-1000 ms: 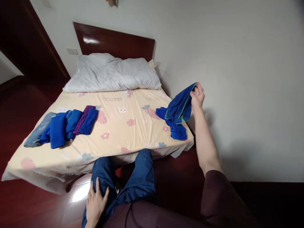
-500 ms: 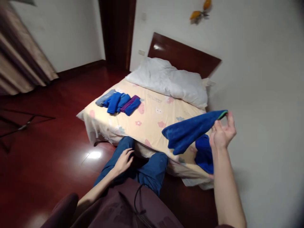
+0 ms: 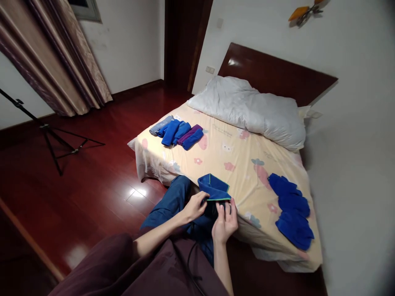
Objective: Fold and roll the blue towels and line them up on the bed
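Note:
Both my hands hold a blue towel with a green edge (image 3: 213, 188) at the near edge of the bed (image 3: 234, 164), over my knees. My left hand (image 3: 195, 206) grips its near left side with fingers curled. My right hand (image 3: 225, 221) grips the near right side, fingers closed on the cloth. A loose pile of blue towels (image 3: 291, 209) lies on the bed's right side. A row of folded towels (image 3: 179, 131), blue, purple and grey, lies at the bed's far left corner.
A white pillow (image 3: 253, 109) rests against the dark wooden headboard (image 3: 277, 76). A tripod (image 3: 52, 139) stands on the red wooden floor at the left, before a curtain (image 3: 61, 61). A white wall runs along the bed's right side.
My right hand brought the blue towel from the right side of the bed down to my lap. My left hand left my knee and took hold of it. The view swung left.

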{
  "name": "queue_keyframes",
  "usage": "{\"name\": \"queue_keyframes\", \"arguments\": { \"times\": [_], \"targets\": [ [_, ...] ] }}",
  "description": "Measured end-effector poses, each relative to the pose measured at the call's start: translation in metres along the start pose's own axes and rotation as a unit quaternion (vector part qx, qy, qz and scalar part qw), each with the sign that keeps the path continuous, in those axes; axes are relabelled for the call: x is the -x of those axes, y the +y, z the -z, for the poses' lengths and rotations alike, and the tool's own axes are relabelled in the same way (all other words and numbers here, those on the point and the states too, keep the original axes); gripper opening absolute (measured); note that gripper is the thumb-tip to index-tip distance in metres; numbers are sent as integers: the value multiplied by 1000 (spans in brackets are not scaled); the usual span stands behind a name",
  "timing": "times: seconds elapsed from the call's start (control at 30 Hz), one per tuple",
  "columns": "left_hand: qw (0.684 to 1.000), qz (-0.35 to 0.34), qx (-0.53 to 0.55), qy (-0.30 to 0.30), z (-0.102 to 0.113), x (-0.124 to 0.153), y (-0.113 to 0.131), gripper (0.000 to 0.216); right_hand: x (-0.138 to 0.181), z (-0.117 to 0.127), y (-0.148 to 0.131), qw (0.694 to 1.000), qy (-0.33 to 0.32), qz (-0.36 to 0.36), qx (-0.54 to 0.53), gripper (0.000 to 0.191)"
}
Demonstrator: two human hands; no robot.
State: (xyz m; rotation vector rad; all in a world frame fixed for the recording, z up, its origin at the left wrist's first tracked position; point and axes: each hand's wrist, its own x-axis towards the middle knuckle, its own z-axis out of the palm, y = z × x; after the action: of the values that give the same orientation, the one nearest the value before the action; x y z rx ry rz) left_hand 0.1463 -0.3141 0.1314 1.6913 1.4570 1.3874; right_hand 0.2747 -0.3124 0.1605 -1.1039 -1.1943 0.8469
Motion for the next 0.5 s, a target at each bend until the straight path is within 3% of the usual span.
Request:
{"name": "queue_keyframes", "arguments": {
  "times": [0.1, 0.27, 0.4, 0.5],
  "targets": [
    [998, -12, -27, -50, 14, 22, 2, 35, 5, 15, 15, 988, 71, 80, 109, 32],
    [990, -76, -86, -87, 28, 32, 13, 36, 3, 31, 24, 951, 68, 180, 242, 22],
    [978, -126, -136, -92, 25, 20, 9, 34, 0, 31, 20, 961, 98, 178, 186, 21],
    [974, -130, -167, -84, 24, 7, 0, 32, -7, 33, 8, 961, 172, 163, 141, 21]
  ]
}}
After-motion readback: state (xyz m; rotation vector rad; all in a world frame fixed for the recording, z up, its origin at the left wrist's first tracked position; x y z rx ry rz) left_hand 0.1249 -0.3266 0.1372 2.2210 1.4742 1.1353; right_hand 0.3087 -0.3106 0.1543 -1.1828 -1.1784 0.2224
